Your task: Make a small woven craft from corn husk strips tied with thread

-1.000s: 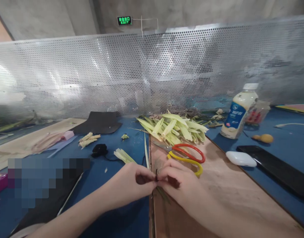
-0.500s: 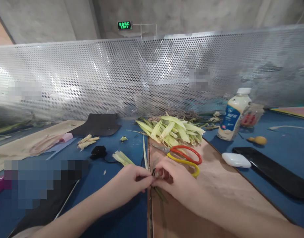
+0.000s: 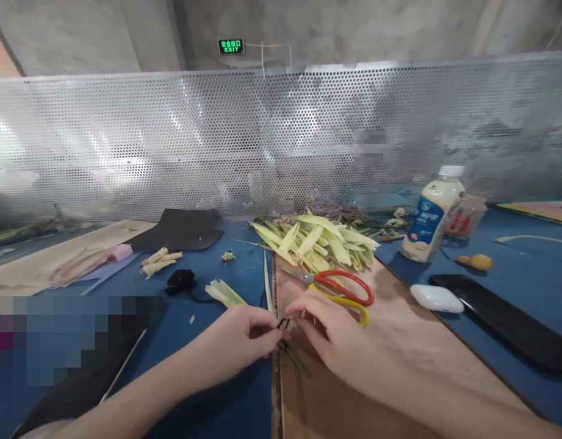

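My left hand (image 3: 244, 332) is closed, thumb and fingers pinching a small bundle of pale green corn husks (image 3: 226, 294). The bundle's pale ends fan out behind the hand; thin dark green ends (image 3: 296, 358) stick out below the fingertips. Close beside it, my right hand (image 3: 326, 329) has curled fingers at a dark strand, seemingly black thread (image 3: 285, 324). The exact grip is partly hidden. A black ball of thread (image 3: 180, 281) lies left of the bundle, its strand running toward the hands. Scissors with red and yellow handles (image 3: 345, 289) lie just beyond my right hand.
A heap of corn husks (image 3: 317, 241) lies on the brown board (image 3: 399, 341). To the right are a bottle (image 3: 431, 213), a white case (image 3: 436, 298) and a black phone (image 3: 500, 323). Black sheet (image 3: 184, 229) and husk scraps (image 3: 159, 262) lie left. A perforated metal screen (image 3: 171, 140) stands behind.
My right fingertips have drawn slightly away from my left ones, opening a small gap where dark strands show. My left hand keeps its pinch on the bundle.
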`<move>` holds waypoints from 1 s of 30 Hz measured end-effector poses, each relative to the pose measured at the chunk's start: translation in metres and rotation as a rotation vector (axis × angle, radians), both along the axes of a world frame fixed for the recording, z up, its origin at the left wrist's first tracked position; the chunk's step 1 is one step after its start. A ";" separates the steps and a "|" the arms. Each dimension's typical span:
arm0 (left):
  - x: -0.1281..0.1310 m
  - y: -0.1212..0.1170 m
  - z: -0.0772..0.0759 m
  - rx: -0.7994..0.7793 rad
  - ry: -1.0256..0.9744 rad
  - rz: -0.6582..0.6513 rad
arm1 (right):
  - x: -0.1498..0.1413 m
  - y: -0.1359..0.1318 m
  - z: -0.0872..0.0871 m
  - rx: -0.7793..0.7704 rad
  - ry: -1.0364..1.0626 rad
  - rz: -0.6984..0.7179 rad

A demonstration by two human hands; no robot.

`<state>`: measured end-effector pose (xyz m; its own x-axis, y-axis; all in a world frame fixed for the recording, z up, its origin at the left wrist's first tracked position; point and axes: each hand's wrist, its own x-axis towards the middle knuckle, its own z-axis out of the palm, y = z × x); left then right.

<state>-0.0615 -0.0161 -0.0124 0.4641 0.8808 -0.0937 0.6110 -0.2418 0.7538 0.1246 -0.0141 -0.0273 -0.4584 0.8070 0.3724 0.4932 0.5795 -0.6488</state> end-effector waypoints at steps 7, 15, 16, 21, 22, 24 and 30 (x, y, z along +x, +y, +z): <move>0.001 0.001 0.008 -0.002 -0.199 0.051 | -0.002 -0.001 0.004 -0.239 0.120 -0.087; 0.001 -0.001 0.017 0.420 -0.250 0.059 | -0.014 -0.012 0.016 -0.909 0.598 0.159; 0.001 0.000 0.015 0.495 -0.225 0.027 | -0.016 -0.013 0.012 -0.937 0.662 0.168; 0.003 0.001 0.003 0.759 -0.162 -0.170 | -0.023 -0.014 -0.003 -1.008 0.958 0.040; 0.004 0.001 0.002 0.772 -0.152 -0.194 | -0.023 -0.014 -0.004 -1.003 0.974 0.040; 0.005 -0.002 0.003 0.746 -0.142 -0.197 | -0.021 -0.014 -0.004 -0.979 0.933 0.083; 0.007 -0.013 0.016 0.570 -0.206 -0.131 | -0.016 -0.011 -0.001 -0.779 0.623 0.027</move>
<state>-0.0541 -0.0289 0.0034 0.5308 0.7003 0.4774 0.4048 -0.7043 0.5832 0.1090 -0.0251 -0.0284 -0.3835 0.9204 -0.0763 -0.0718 -0.1121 -0.9911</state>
